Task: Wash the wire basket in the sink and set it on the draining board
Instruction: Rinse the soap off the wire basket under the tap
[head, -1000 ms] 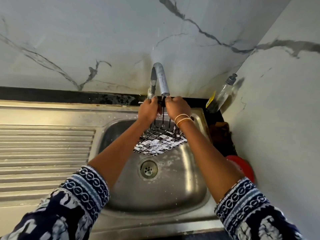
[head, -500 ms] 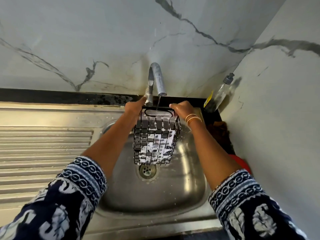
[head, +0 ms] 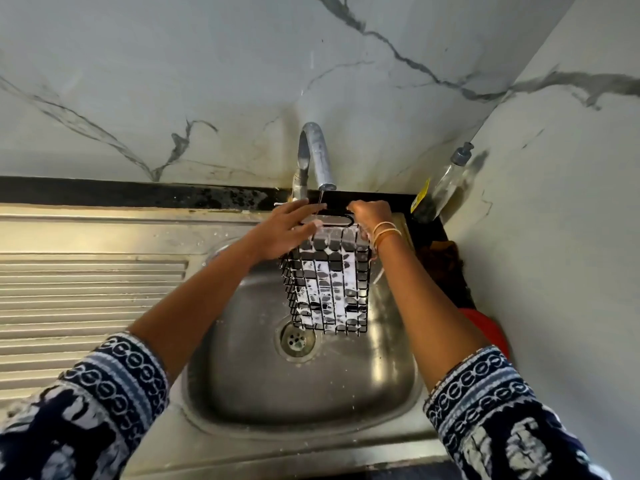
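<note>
A black wire basket (head: 329, 282), covered in white soap foam, hangs upright over the steel sink (head: 391, 368) just under the tap (head: 317, 157). A thin stream of water runs from the tap onto the basket's top handle. My right hand (head: 370, 216) grips the basket's upper right corner. My left hand (head: 287, 230) lies with straight fingers against the basket's upper left side and the handle. The ribbed draining board (head: 86, 306) lies to the left of the sink.
A soap dispenser bottle (head: 446, 181) leans in the back right corner. A dark cloth (head: 446, 265) and a red object (head: 488, 330) sit right of the sink against the wall. The drain (head: 298, 339) is below the basket.
The basket has turned from lying flat with its bottom toward me to hanging upright under the tap. My left hand has gone from gripping the rim to lying flat on its side.
</note>
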A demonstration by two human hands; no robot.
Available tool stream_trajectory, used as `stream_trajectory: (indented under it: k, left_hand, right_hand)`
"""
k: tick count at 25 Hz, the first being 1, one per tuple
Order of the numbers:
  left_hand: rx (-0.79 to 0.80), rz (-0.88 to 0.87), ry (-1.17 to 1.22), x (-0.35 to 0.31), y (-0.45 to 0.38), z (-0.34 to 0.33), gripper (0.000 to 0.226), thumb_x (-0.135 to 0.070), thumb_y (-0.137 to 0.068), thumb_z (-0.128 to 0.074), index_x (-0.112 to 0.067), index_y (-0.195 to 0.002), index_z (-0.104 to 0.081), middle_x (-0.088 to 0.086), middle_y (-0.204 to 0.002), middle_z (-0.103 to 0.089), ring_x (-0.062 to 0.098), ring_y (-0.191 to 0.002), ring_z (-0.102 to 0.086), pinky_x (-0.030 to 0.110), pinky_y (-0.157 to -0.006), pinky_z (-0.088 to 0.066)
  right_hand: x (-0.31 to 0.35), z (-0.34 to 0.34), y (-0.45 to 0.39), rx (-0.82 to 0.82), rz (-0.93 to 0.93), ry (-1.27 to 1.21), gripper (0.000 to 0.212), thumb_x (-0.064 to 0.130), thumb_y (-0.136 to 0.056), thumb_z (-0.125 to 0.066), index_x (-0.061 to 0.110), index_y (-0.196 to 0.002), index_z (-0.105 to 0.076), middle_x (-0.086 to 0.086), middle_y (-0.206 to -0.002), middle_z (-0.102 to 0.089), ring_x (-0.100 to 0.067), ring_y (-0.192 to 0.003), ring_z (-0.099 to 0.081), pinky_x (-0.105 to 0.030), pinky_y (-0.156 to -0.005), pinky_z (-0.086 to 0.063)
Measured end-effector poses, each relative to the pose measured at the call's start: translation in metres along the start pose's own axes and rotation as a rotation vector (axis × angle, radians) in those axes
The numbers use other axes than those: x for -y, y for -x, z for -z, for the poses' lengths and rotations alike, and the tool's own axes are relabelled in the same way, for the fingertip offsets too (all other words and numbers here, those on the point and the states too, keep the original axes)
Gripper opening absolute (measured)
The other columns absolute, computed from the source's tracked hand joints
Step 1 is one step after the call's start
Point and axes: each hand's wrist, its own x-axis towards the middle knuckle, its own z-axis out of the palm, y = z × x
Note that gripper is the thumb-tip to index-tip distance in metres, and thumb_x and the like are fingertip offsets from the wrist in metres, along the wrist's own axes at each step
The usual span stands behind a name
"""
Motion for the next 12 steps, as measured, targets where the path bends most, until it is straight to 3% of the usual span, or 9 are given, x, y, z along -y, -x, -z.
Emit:
stream_trajectory:
  k: [2,5,8,12]
  left_hand:
    - [0.037,0.137,0.447,0.009,0.007,0.003,0.061,-0.06,-0.094,-0.039,-0.037,-0.149,-0.027,0.002,-0.155,-0.026,0.025,-0.14,-0.028,0.056,-0.113,-0.029]
    - [0.053,0.36,0.799,0.014,0.023,-0.007,0.108,-0.091,-0.06,-0.047,-0.036,-0.15,-0.026,0.001,-0.16,-0.019,0.028,-0.145,-0.021,0.06,-0.114,-0.016]
    - [0.047,0.291,0.791,0.013,0.032,-0.015,0.13,-0.089,-0.041,-0.063,-0.031,-0.151,-0.026,0.002,-0.161,-0.015,0.024,-0.147,-0.014,0.055,-0.117,-0.003]
    - [0.123,0.337,0.781,0.02,0.038,-0.007,0.133,-0.064,-0.036,-0.086,-0.031,-0.151,-0.026,0.003,-0.156,-0.029,0.026,-0.142,-0.024,0.055,-0.114,-0.017]
  right_hand:
    - [-0.003,0.013,-0.002,0.003,-0.085,-0.098,0.026,0.017,-0.083,-0.061,0.006,-0.062,-0.05,-0.006,-0.053,-0.044,-0.016,-0.035,-0.039,-0.018,-0.035,-0.028]
    - [-0.004,0.022,-0.004,0.059,-0.205,-0.228,0.03,0.016,-0.088,-0.054,0.009,-0.06,-0.044,-0.008,-0.049,-0.04,-0.018,-0.032,-0.039,-0.014,-0.034,-0.03]
    - [-0.008,0.02,-0.005,0.103,-0.291,-0.302,0.026,0.017,-0.087,-0.052,0.014,-0.063,-0.042,-0.001,-0.033,-0.035,-0.015,-0.022,-0.031,-0.012,-0.038,-0.033]
    - [-0.016,0.017,-0.008,0.231,-0.392,-0.282,0.034,0.033,-0.094,-0.051,0.014,-0.069,-0.041,-0.003,-0.056,-0.038,-0.015,-0.049,-0.035,-0.025,-0.057,-0.032]
